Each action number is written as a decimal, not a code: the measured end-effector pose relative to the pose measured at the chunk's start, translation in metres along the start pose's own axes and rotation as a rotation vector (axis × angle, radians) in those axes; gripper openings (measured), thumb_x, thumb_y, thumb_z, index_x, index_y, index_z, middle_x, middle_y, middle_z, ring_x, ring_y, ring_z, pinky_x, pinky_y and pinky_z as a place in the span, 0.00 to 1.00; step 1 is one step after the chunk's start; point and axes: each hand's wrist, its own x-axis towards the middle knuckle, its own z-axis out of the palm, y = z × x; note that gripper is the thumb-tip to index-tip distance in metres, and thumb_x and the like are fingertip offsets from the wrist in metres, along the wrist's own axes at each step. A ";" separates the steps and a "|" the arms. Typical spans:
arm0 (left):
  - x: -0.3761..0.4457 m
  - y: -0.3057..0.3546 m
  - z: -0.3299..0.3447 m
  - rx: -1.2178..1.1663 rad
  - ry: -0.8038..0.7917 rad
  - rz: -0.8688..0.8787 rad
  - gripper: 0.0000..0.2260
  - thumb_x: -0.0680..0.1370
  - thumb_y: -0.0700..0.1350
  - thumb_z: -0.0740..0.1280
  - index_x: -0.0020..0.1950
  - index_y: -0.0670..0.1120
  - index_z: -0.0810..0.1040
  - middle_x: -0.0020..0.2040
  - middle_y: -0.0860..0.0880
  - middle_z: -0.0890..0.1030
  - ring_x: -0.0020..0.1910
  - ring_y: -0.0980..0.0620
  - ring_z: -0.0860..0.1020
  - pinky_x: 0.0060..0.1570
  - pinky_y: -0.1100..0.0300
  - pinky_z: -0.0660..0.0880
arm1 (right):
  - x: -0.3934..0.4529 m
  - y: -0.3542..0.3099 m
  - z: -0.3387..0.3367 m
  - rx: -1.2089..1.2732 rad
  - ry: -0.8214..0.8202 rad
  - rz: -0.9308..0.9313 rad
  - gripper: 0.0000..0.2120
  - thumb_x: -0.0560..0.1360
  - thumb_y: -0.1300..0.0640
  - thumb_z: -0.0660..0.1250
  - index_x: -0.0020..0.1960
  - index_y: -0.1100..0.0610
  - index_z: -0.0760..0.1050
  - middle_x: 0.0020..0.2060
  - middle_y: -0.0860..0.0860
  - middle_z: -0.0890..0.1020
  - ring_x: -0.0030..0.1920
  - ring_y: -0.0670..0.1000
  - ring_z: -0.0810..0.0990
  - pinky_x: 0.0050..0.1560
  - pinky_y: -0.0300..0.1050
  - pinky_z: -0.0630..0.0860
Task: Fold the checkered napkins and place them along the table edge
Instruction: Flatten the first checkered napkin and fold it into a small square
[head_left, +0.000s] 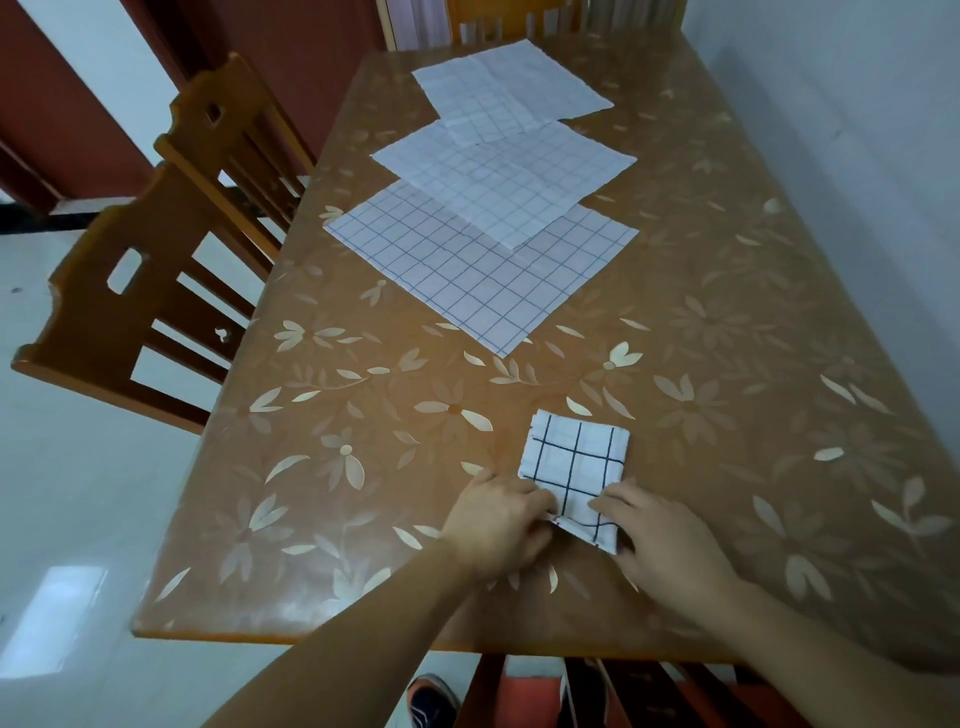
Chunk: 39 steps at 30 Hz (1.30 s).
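One head-worn camera looks steeply down, close over the table (363, 467), facing its far end.

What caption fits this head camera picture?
Both hands hold a folded checkered napkin; three flat napkins wait.
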 end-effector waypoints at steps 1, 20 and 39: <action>-0.001 0.002 -0.001 -0.028 -0.010 0.022 0.10 0.71 0.49 0.60 0.41 0.50 0.80 0.34 0.53 0.80 0.33 0.50 0.77 0.36 0.61 0.69 | -0.002 0.001 0.000 0.055 0.007 0.043 0.17 0.75 0.54 0.66 0.63 0.48 0.75 0.61 0.41 0.76 0.58 0.48 0.76 0.50 0.42 0.73; 0.008 0.005 -0.008 -0.457 -0.128 -0.496 0.10 0.78 0.50 0.67 0.55 0.47 0.82 0.49 0.48 0.84 0.46 0.50 0.79 0.37 0.64 0.64 | 0.008 0.022 -0.008 0.770 0.063 0.416 0.06 0.77 0.58 0.67 0.45 0.48 0.79 0.43 0.46 0.83 0.47 0.46 0.81 0.48 0.42 0.78; 0.019 0.002 0.007 -0.456 0.026 -0.652 0.21 0.77 0.46 0.66 0.70 0.53 0.67 0.56 0.52 0.79 0.53 0.51 0.77 0.50 0.59 0.75 | 0.038 0.022 0.002 0.505 0.119 0.561 0.15 0.75 0.52 0.68 0.32 0.55 0.75 0.25 0.52 0.79 0.28 0.53 0.81 0.36 0.52 0.80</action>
